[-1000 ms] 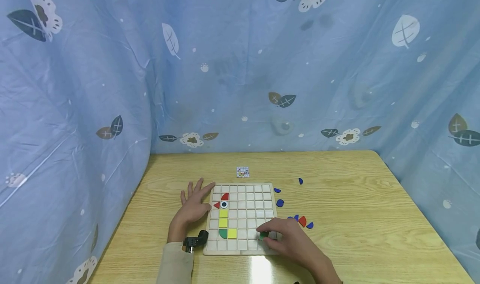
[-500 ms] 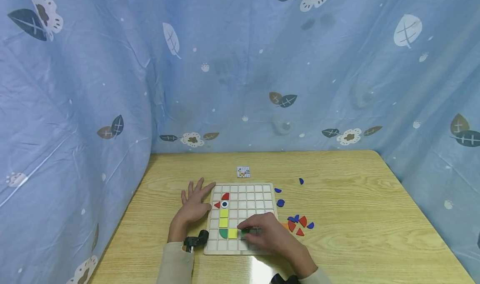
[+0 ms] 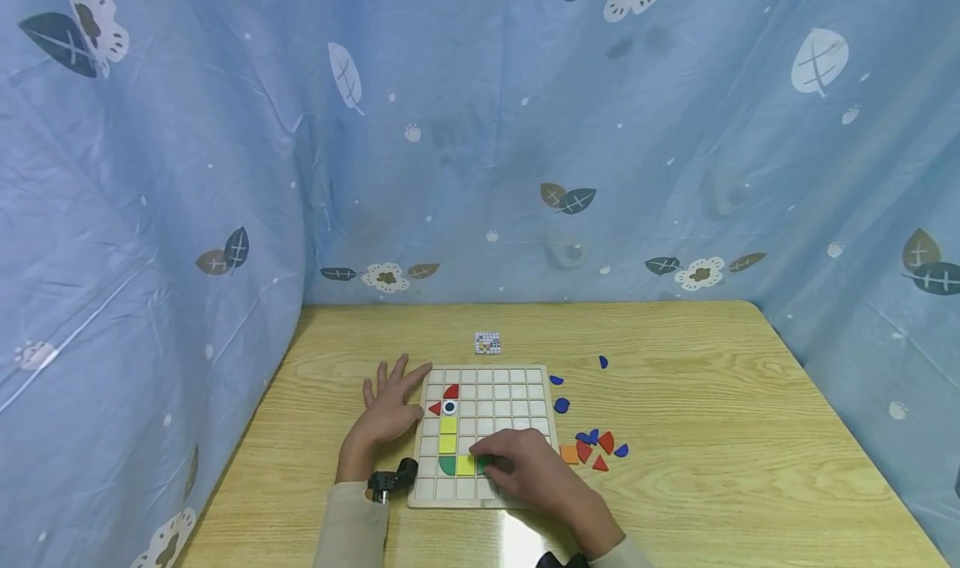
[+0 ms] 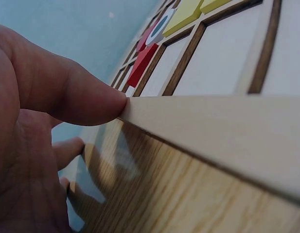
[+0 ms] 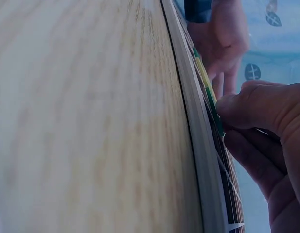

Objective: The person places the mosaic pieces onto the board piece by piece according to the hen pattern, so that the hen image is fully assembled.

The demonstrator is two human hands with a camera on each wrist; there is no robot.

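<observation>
Right hand (image 3: 528, 468) is covering a chunk of the green piece (image 3: 482, 465) it's pinching, plus a bunch of squares on the board (image 3: 484, 376), so I can't make out that piece's full outline. The card (image 3: 487, 343) out past the board is way too tiny to read. Black wrist gadget (image 3: 553, 560) gets chopped by the bottom edge, and the left hand (image 4: 38, 97) runs off its own wrist view.

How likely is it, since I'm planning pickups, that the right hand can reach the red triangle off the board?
Probably yes: the red triangle lies uncovered near the right hand, though that hand holds a green piece.
</observation>
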